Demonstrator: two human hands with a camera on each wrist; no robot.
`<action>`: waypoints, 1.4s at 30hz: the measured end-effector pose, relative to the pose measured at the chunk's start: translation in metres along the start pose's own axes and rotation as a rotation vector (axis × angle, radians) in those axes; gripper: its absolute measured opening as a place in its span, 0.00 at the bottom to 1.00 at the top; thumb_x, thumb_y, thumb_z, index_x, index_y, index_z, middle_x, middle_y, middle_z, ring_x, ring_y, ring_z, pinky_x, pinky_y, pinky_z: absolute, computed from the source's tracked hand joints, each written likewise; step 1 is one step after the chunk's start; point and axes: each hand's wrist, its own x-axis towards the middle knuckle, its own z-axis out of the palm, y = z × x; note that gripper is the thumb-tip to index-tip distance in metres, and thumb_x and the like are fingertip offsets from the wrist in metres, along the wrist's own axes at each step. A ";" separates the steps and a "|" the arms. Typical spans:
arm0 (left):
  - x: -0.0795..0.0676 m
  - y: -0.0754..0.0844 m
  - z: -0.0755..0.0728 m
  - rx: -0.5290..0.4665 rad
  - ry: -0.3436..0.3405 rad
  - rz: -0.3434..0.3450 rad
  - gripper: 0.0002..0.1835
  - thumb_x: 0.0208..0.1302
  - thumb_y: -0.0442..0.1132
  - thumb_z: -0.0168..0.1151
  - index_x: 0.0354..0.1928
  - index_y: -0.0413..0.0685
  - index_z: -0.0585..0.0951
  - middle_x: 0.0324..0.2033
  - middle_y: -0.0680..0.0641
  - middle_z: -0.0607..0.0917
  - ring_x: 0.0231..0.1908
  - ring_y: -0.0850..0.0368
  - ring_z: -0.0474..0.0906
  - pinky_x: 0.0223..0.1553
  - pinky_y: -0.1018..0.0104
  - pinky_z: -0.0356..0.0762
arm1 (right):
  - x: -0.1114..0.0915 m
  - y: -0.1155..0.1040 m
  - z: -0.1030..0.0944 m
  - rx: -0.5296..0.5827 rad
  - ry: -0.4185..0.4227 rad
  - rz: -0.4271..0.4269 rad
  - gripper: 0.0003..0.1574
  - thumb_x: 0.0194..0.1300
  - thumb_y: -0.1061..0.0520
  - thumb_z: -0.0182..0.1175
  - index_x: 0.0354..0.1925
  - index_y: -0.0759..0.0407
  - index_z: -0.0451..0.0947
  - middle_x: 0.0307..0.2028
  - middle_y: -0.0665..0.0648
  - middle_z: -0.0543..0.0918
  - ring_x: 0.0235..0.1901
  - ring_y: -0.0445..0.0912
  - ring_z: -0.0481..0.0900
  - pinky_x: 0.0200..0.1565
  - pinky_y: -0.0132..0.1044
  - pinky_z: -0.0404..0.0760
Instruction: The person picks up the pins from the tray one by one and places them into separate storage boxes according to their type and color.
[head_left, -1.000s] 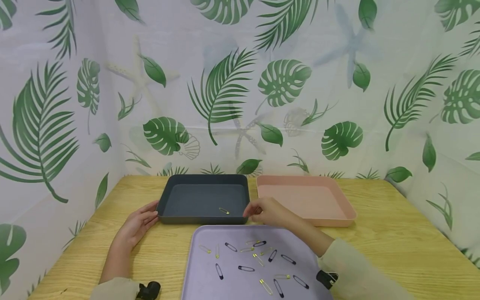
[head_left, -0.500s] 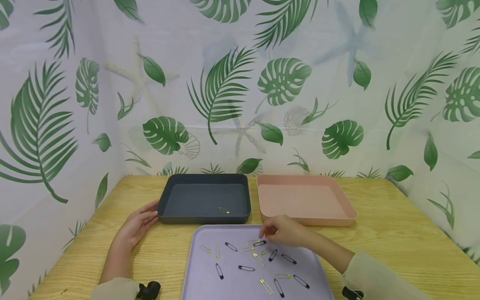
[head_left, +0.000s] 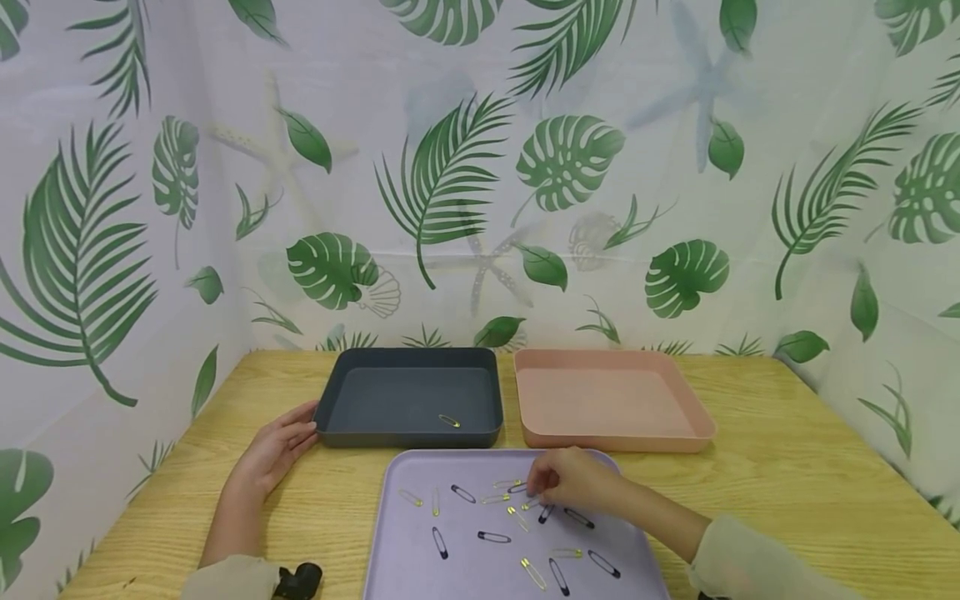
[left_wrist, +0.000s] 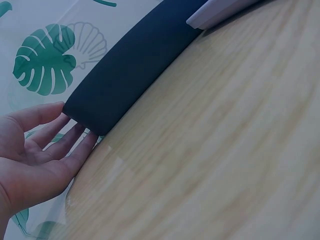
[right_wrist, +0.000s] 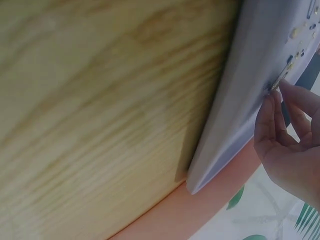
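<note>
My left hand (head_left: 279, 448) rests its extended fingers and thumb against the left end of the dark grey tray (head_left: 411, 440); in the left wrist view, its fingertips (left_wrist: 92, 137) touch the tray's wall (left_wrist: 120, 80). One yellow safety pin (head_left: 449, 421) lies inside that tray. Over the lilac tray (head_left: 420, 575), my right hand (head_left: 577, 482) reaches down with thumb and fingers together at a yellow safety pin (head_left: 529, 504). A pin (right_wrist: 281, 77) shows between its thumb and fingertips in the right wrist view, its colour unclear. Beside them lies a black safety pin (head_left: 546, 514), partly covered.
Several more yellow and black safety pins, such as a black one (head_left: 493, 537) and a yellow one (head_left: 533, 574), are scattered over the lilac tray. A pink tray (head_left: 618, 443) stands at the back right. Leaf-patterned cloth (head_left: 480, 167) hangs behind the wooden table (head_left: 787, 500).
My right hand has moved from the dark tray's right front corner back down over the lilac tray, its fingertips now among the pins. My left hand stays at the dark tray.
</note>
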 end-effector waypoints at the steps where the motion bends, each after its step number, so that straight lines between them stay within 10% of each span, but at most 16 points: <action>1: 0.000 0.000 0.000 0.001 -0.001 0.001 0.30 0.68 0.28 0.44 0.69 0.32 0.47 0.67 0.38 0.52 0.49 0.67 0.72 0.54 0.70 0.65 | 0.000 0.001 0.001 -0.001 0.004 -0.002 0.10 0.50 0.68 0.66 0.26 0.54 0.79 0.23 0.43 0.76 0.24 0.36 0.70 0.27 0.30 0.72; 25: -0.001 0.000 0.000 -0.011 0.006 0.009 0.30 0.68 0.27 0.44 0.68 0.31 0.47 0.64 0.42 0.60 0.47 0.67 0.73 0.51 0.71 0.67 | -0.003 0.006 0.008 0.015 0.090 -0.190 0.14 0.47 0.73 0.63 0.23 0.54 0.77 0.20 0.41 0.72 0.21 0.33 0.66 0.22 0.29 0.70; 42: -0.002 0.000 0.001 -0.014 0.006 0.009 0.30 0.67 0.27 0.45 0.68 0.31 0.48 0.61 0.45 0.65 0.47 0.66 0.73 0.53 0.70 0.66 | -0.003 0.003 0.007 0.035 0.039 -0.070 0.11 0.52 0.71 0.63 0.25 0.54 0.78 0.22 0.43 0.75 0.22 0.34 0.67 0.24 0.28 0.69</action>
